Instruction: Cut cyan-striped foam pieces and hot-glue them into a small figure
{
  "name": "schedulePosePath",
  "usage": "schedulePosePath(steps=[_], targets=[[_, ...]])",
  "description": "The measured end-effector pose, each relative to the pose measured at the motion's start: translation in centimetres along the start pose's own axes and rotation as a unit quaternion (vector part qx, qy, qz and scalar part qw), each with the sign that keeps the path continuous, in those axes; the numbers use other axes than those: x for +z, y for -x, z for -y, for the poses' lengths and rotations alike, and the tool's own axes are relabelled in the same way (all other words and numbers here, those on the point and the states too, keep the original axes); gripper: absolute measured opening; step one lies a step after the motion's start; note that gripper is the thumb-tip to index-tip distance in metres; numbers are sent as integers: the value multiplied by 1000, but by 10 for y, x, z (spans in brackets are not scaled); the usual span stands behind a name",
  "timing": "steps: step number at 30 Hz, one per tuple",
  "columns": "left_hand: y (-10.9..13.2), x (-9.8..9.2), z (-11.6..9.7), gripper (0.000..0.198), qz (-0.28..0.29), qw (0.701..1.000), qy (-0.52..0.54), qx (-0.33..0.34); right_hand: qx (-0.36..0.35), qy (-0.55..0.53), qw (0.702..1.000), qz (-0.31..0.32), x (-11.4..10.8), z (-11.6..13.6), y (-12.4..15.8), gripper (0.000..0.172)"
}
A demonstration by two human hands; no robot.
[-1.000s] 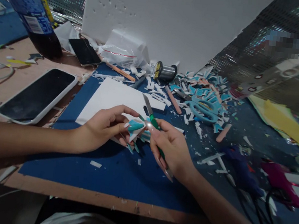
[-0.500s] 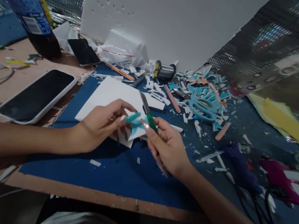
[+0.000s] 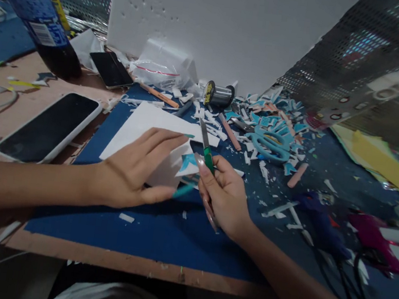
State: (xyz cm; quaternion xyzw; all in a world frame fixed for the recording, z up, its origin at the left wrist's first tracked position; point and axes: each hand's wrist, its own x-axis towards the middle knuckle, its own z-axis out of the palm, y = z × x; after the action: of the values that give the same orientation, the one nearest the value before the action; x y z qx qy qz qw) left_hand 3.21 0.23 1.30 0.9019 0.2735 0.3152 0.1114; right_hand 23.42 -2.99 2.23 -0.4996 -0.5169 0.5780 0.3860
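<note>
My left hand (image 3: 141, 169) lies flat, fingers stretched out, on a white foam sheet (image 3: 142, 125) on the blue mat (image 3: 152, 226). A small teal and white cut-out piece (image 3: 187, 163) rests on the sheet just past my fingertips. My right hand (image 3: 224, 197) is closed round a green-handled craft knife (image 3: 207, 148), its blade pointing up and away, right beside that piece.
A phone (image 3: 46, 127) lies left of the mat, a second phone (image 3: 110, 69) and a dark bottle (image 3: 42, 16) behind it. Teal scissors (image 3: 270, 144), a wire spool (image 3: 219, 95), pencils and several foam scraps lie behind. Glue guns (image 3: 325, 227) with cables sit to the right. A white foam board (image 3: 219, 24) stands at the back.
My left hand has let go of the teal and white piece and flattened onto the white sheet. The piece now lies on the sheet. The knife has tilted more upright.
</note>
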Motion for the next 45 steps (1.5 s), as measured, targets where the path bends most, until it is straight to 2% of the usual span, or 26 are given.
schedulePosePath(steps=[2,7,9,12,17,21,25,30,39,45], targets=[[2,6,0,67,-2,1000,19,17,-2,-1,1000,6,2,1,1,28],[3,11,0,40,-43,998,3,35,9,-5,999,38,6,2,4,26],[5,10,-2,36,-48,998,5,27,5,-7,999,52,5,3,5,26],[7,8,-2,37,-47,998,30,-15,-28,-1,998,56,-1,3,4,28],[6,6,0,39,-45,990,121,-48,-116,89,989,12,-21,5,1,32],[5,6,1,30,-56,983,168,-57,-198,227,953,37,-34,7,-2,28],[6,6,1,31,-55,966,235,-92,-235,317,916,78,-36,10,-4,25],[6,5,-2,31,-76,948,291,-107,-245,348,900,93,-34,11,-7,18],[3,4,-3,28,-86,948,288,-105,-265,389,878,84,-35,6,-11,17],[3,6,-1,28,-95,941,304,-112,-367,457,808,61,-34,4,-13,20]])
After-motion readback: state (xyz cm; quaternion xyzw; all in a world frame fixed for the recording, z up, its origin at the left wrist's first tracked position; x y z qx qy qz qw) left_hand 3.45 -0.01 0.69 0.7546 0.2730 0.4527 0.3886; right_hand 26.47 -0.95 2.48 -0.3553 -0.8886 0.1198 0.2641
